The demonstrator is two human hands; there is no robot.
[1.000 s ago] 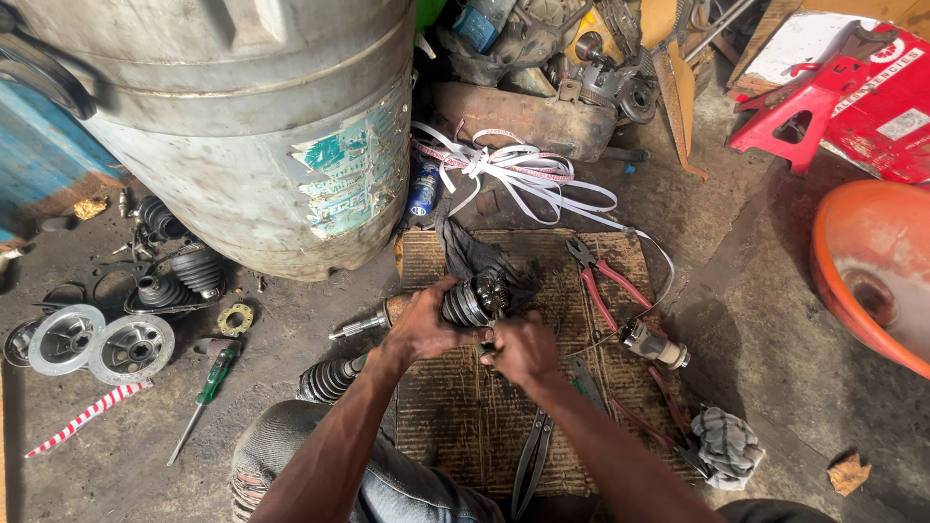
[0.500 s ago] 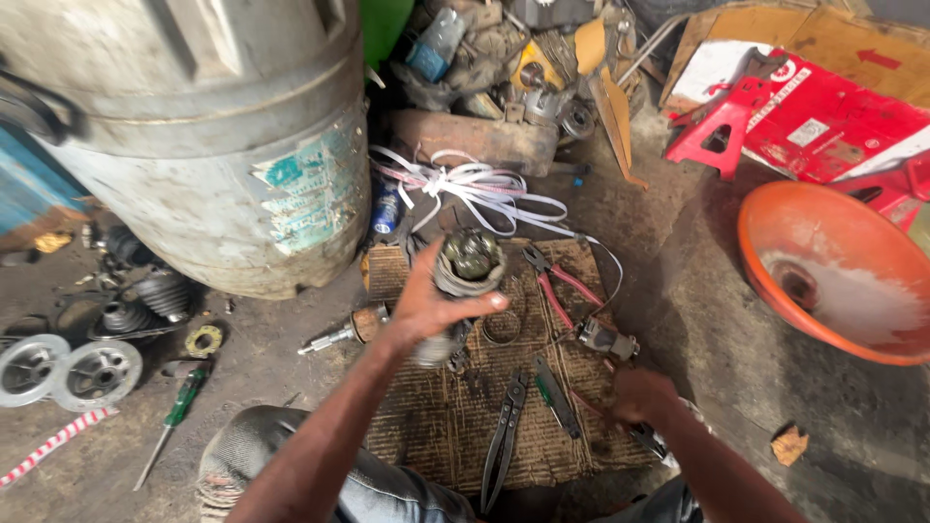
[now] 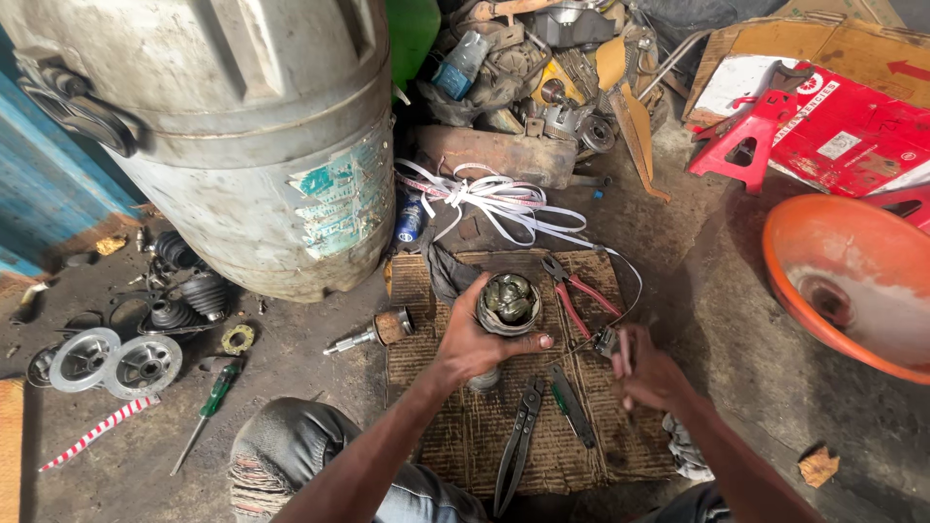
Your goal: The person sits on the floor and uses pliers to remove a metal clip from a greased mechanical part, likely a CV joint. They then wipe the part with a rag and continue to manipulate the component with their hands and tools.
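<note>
Clearly this is a floor-level repair job on a greasy drive joint. Far left on the dirty ground lie two round metal discs (image 3: 114,362), a red-and-white striped strip (image 3: 95,433) and a green-handled screwdriver (image 3: 207,414), with black rubber boots (image 3: 186,296) heaped just behind them. The big grey drum (image 3: 242,126) stands over all of that, well clear of the work.

Next comes a short metal stub shaft (image 3: 370,333), lying just off the left edge of the woven mat (image 3: 572,455). On the mat, the left hand (image 3: 472,341) is wrapped around the cup-shaped joint housing (image 3: 508,303), fingers closed round its side and thumb across the front, holding it upright so its grease-filled mouth faces the camera. Its lower end seems to rest on the mat, though the hand hides the contact.

Below the joint lie black pliers (image 3: 518,441) and a green-handled tool (image 3: 570,405); red-handled pliers (image 3: 579,293) lie just right of the housing. The right hand (image 3: 647,370) is curled near the mat's right side, beside a small dark metal part (image 3: 607,341); whether it actually grips that part or anything else cannot be told. An orange basin (image 3: 852,281) sits far right.

The step in hand looks like steadying the housing while the other hand fetches a piece or tool. A next move would call for a firm hold on the slippery cup and a sure pick-up on the right.
</note>
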